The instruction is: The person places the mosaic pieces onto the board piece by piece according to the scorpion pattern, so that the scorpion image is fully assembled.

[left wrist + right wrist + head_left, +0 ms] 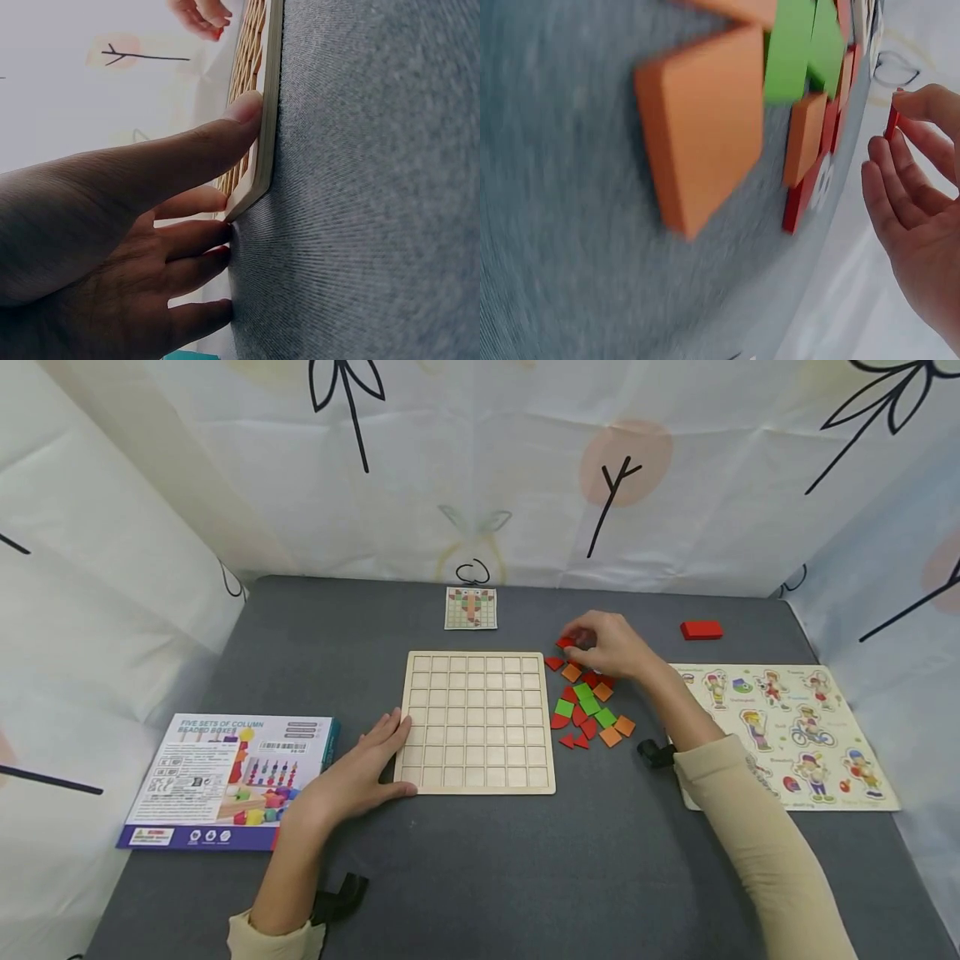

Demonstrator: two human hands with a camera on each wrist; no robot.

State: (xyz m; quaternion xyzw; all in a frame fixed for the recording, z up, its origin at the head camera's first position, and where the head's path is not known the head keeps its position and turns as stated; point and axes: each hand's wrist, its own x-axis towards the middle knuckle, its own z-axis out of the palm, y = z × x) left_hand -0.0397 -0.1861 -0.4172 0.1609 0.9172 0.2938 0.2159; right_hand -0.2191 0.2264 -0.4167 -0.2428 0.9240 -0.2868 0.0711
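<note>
A square wooden grid board (475, 723) lies on the grey table in the head view. My left hand (360, 779) rests at its left side, thumb on the near left corner and fingers extended along the edge. In the left wrist view the thumb (245, 109) touches the board's rim. Over the far end of a pile of wooden tiles (584, 692), my right hand (611, 643) pinches a small red tile (892, 120) between thumb and finger; its exact shape is hidden. The pile mixes green squares, orange squares and red pieces, some with curved sides.
A small pattern card (471, 608) lies beyond the board. To the left is a boxed toy set (228, 781); a board with cartoon figures (795, 735) sits to the right, partly under the right arm. Behind it is a red block (701, 630).
</note>
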